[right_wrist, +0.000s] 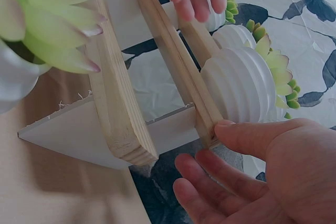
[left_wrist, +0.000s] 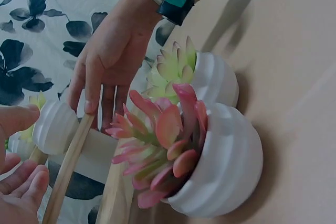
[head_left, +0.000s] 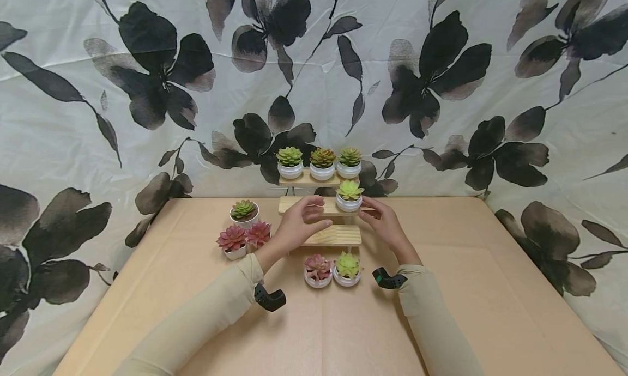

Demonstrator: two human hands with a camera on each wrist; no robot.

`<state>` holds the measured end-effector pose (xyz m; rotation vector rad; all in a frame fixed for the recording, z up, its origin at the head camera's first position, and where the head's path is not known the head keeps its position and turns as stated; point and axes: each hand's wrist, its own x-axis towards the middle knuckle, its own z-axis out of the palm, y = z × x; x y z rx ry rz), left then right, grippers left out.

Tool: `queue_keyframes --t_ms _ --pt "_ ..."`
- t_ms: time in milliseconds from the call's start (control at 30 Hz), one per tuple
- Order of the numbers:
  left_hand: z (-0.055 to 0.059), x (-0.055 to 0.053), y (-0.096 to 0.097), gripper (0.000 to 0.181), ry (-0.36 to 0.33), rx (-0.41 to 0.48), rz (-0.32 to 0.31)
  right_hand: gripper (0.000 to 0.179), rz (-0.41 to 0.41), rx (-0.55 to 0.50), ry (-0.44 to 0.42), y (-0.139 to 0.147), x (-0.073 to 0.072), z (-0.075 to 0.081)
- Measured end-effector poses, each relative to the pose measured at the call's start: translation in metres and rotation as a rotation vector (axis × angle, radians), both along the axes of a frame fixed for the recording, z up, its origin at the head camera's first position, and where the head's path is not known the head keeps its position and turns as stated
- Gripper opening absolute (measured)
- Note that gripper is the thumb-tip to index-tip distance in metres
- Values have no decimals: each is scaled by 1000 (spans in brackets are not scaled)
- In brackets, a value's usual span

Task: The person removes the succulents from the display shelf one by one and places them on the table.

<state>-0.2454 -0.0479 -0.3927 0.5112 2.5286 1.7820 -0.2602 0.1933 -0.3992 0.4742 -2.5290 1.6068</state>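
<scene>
A tiered wooden stand (head_left: 338,235) holds small succulents in white ribbed pots. A light green succulent (head_left: 349,193) sits at the right end of its middle shelf. My right hand (head_left: 385,222) is beside that pot. In the right wrist view, the thumb (right_wrist: 236,134) touches the shelf's end near the pot, and the other fingers extend loosely below. My left hand (head_left: 305,222) hovers by the left part of the middle shelf, thumb and fingers apart, holding nothing. A pink succulent (left_wrist: 168,145) and another light green succulent (head_left: 347,268) stand on the table before the stand.
Three green succulents (head_left: 322,166) line the top shelf. Left of the stand, on the table (head_left: 275,338), are a green succulent (head_left: 243,212) and two red succulents (head_left: 232,240), close to my left forearm. A floral cloth (head_left: 314,65) hangs behind.
</scene>
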Motion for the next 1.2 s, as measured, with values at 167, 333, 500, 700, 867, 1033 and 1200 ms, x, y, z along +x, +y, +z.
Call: queue_keyframes --t_ms 167,333,500,700,867,1033,1200 --pt "2 -4 6 55 0 -3 12 47 -5 13 0 -2 4 5" --pt "3 -8 11 57 19 -4 25 47 -3 15 6 1 -2 -3" --pt "3 -11 15 59 22 2 37 48 1 -7 10 6 -19 -23" --pt "4 -16 19 61 2 12 47 49 -8 1 10 8 -22 -27" --pt "3 -20 23 63 1 22 39 47 6 -9 3 5 -13 -16" --pt "3 -23 27 62 1 24 42 47 12 -3 -1 0 1 2" --pt "4 -24 31 63 8 10 46 46 19 -17 -5 0 4 5"
